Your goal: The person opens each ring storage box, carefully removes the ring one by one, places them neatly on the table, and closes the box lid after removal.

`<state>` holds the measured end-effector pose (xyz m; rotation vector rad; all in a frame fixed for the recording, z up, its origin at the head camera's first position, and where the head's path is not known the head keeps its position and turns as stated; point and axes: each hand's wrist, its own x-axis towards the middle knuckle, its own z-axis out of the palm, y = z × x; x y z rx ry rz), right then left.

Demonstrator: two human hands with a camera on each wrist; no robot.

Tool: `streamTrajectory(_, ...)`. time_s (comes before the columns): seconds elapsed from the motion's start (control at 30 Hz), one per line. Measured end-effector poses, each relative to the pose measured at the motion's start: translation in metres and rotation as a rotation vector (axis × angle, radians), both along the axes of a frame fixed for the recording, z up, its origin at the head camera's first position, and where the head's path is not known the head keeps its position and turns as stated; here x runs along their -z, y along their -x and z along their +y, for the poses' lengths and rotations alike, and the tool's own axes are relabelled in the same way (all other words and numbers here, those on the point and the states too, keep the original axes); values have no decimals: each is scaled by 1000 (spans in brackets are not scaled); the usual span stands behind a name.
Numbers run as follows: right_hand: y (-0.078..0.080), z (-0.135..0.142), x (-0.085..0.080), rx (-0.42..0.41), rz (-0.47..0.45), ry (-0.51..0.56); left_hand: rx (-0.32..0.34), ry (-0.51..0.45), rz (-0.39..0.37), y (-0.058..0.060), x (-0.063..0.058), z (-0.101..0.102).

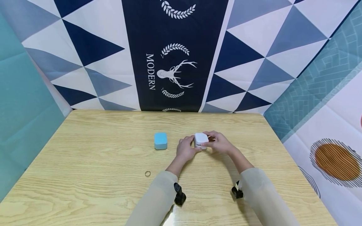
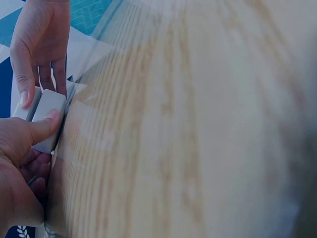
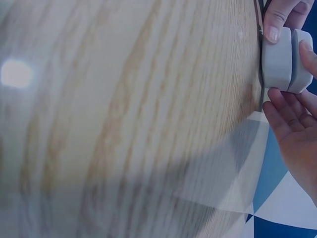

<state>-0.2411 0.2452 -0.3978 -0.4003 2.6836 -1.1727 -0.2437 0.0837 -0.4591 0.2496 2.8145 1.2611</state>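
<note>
A small white box with rounded corners (image 1: 201, 138) sits on the table between both hands, and a narrow gap runs between its lid and base. My left hand (image 1: 186, 149) grips the base (image 3: 277, 59) from the left, thumb on the near side. From the right, my right hand (image 1: 221, 143) pinches the lid (image 3: 301, 74) between thumb and fingers. In the left wrist view the lid stands slightly off the base, roughly parallel to it. The inside of the box is hidden.
A light blue box (image 1: 160, 141), closed, stands left of the white one. Nearer the front lies a thin metal ring (image 1: 147, 173). The wooden table (image 1: 93, 150) ends at a patterned cloth (image 1: 175, 56) behind.
</note>
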Motion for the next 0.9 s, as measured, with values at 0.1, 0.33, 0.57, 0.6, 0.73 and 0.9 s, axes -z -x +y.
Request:
streamTrajectory(0.1, 7, 5, 9, -1, 1, 7, -1, 7, 2, 0, -1, 0)
streamTrajectory(0.33, 20, 16, 30, 1, 1, 14, -7, 8, 3, -2, -2, 0)
streamTrajectory(0.57, 21, 16, 29, -3, -11, 30, -5, 24, 1, -2, -2, 0)
streamTrajectory(0.6, 21, 15, 29, -1, -14, 29, -6, 28, 0, -2, -2, 0)
streamTrajectory(0.73, 21, 15, 27, -3, -13, 15, -10, 36, -2, -2, -2, 0)
streamTrajectory(0.9, 22, 15, 27, -6, -9, 16, -7, 25, 4, -2, -1, 0)
